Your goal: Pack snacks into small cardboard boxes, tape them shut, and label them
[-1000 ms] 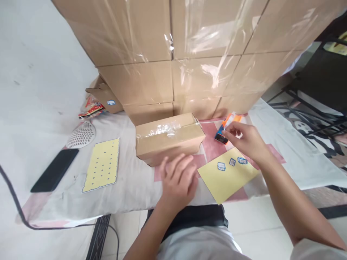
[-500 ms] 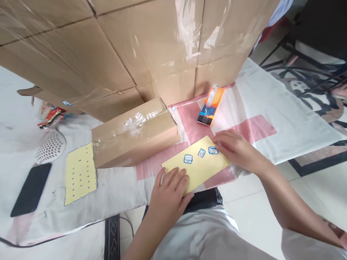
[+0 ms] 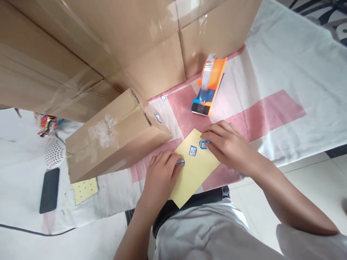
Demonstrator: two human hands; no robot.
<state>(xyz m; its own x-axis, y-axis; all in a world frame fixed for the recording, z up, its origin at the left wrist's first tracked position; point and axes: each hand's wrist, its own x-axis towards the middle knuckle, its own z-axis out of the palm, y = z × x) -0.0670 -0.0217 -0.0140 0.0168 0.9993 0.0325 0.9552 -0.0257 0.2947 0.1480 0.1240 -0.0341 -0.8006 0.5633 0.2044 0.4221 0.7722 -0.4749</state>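
A yellow sheet of paper (image 3: 191, 178) lies slanted on the cloth in front of me, bearing small blue-edged paper cutouts. The middle cutout (image 3: 192, 150) lies uncovered. My left hand (image 3: 162, 173) rests on the sheet's left side, thumb and forefinger closed about the left cutout (image 3: 180, 162), which they partly cover. At the sheet's upper right, my right hand (image 3: 226, 144) curls with thumb and fingertips on the right cutout (image 3: 204, 144). Beyond the sheet stands an orange and blue tape dispenser (image 3: 208, 85) with a roll of clear tape.
A taped cardboard box (image 3: 116, 133) lies left of the sheet, before large stacked cartons (image 3: 151, 61). Farther left are a dotted yellow card (image 3: 85, 191), partly under the box, a black phone (image 3: 49, 190) and a white perforated object (image 3: 54, 152). A tiny cutout (image 3: 163, 98) lies near the cartons.
The yellow sheet has turned to a steeper slant. My left hand has moved up onto the left cutout, and my right fingers have come onto the right one. The view has shifted.
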